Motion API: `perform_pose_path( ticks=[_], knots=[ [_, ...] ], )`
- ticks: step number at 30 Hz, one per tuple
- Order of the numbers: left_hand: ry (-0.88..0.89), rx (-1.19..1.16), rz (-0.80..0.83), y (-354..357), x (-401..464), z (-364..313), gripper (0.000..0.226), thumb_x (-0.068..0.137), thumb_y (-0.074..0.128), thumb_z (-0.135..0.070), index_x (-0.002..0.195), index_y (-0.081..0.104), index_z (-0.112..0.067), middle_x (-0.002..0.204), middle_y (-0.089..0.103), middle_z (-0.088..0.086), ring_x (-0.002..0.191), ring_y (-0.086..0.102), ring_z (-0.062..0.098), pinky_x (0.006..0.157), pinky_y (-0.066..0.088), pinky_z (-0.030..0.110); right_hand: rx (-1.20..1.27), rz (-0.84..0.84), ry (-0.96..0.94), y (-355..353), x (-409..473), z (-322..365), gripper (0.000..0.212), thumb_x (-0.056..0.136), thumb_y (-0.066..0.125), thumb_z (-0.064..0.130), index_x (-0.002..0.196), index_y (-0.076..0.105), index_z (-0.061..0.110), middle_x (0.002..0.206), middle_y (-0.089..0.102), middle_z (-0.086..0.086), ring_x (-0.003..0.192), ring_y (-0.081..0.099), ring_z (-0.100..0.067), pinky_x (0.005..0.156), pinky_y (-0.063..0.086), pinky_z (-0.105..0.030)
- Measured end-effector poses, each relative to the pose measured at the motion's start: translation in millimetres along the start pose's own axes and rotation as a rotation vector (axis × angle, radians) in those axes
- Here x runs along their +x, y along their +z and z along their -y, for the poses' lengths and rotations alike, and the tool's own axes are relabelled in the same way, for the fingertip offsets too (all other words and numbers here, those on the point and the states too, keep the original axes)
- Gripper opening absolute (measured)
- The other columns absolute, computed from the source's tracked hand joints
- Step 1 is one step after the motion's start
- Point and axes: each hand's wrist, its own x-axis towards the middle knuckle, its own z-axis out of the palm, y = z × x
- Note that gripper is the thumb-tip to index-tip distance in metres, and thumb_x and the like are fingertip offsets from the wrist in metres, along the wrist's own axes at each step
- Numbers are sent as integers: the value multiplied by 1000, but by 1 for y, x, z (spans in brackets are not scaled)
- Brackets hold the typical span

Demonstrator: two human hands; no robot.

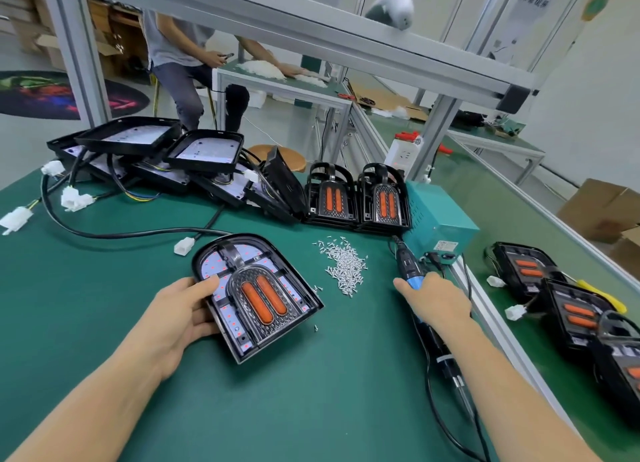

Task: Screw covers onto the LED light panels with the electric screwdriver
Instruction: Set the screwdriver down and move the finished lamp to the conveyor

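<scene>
On the green table [104, 323] lies a black light panel [256, 295] with its orange-striped cover [265, 299] seated inside, gripped at its left edge by the left hand [183, 319]. The right hand [436, 300] holds the electric screwdriver [410, 271], beside a loose pile of screws [346, 266].

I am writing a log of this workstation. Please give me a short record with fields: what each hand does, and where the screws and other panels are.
left hand: grips left edge of LED light panel
right hand: holds electric screwdriver, tip pointing away
screws: loose pile on the green mat, between panel and screwdriver
open housings: stacked far left
covers: two stacks beside the teal box
</scene>
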Motion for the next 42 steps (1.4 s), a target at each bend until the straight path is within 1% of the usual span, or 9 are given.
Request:
perform_pose_path(
  ticks=[3,9,13,16,19,24,36,40,42],
  knots=[
    [8,0,-4,0,-1,1,16,95,50,-12,104,62,-6,83,75,7,65,70,20,62,52,37,-32,-29,-13,5,2,-1,60,94,41,62,119,48,8,98,54,-6,84,47,-26,66,36,-32],
    [9,-7,1,0,-2,1,21,95,51,-12,111,59,-3,88,74,9,69,70,21,61,53,35,-59,-47,-24,14,1,-1,68,92,40,67,130,43,10,124,55,-11,105,58,-30,69,37,-32],
    [17,-4,6,-2,-2,3,21,94,51,-12,111,59,-3,91,74,10,71,71,21,61,54,35,-252,-202,-102,9,-15,4,69,91,42,67,136,42,14,134,49,-9,122,48,-29,94,37,-39],
    [37,5,12,-2,-2,5,18,95,51,-13,108,60,-6,90,75,8,70,71,20,63,53,35,113,-348,-358,6,-41,20,63,90,56,53,139,45,15,136,49,-7,124,45,-26,101,35,-40],
    [66,24,14,-2,-3,7,16,95,51,-14,107,62,-10,92,75,7,71,70,20,65,53,36,674,-79,-512,7,-82,46,58,85,66,45,136,48,24,125,54,11,115,49,-3,103,39,-28],
    [107,25,45,-3,-9,6,17,95,51,-15,109,61,-14,96,74,5,76,70,19,68,52,35,945,288,-517,19,-122,78,59,78,76,40,131,49,32,120,58,24,107,54,14,94,43,-8],
    [267,-30,279,-8,-27,-2,36,88,56,-26,123,60,-22,123,65,5,113,62,25,96,49,41,1340,596,-519,33,-137,91,65,54,83,10,116,65,16,103,75,-6,92,72,-18,72,55,-21],
    [269,192,345,-19,-21,-14,26,95,53,-33,117,64,-25,117,69,-2,110,63,19,92,52,33,1374,501,-517,44,-141,92,57,49,83,9,104,70,15,92,76,-7,79,71,-15,64,53,-17],
    [399,363,189,-29,-9,-25,24,99,49,-29,109,69,-21,108,71,-8,109,62,14,98,47,27,1377,463,-504,48,-141,94,57,48,83,10,102,70,16,88,76,-6,75,71,-14,63,53,-17]
  ],
)
